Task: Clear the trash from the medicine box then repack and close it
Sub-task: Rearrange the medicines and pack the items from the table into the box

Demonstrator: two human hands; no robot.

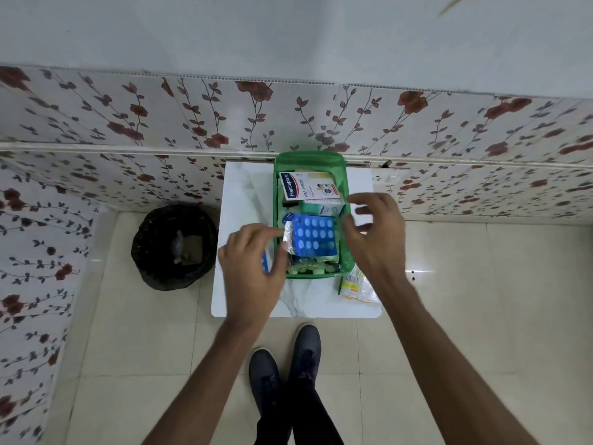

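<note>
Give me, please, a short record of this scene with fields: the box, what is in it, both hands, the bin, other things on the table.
box: green medicine box, open, on white table
contents: Hansaplast carton, blue blister pack, more packs below
left hand: pinches the blister pack's foil edge
right hand: fingers spread above the box's right rim, holds nothing visible
bin: black liner, on floor left of table, some trash inside
beside box: medicine packets, right front

Floral wall (96,110), cream floor tiles (144,348)
</note>
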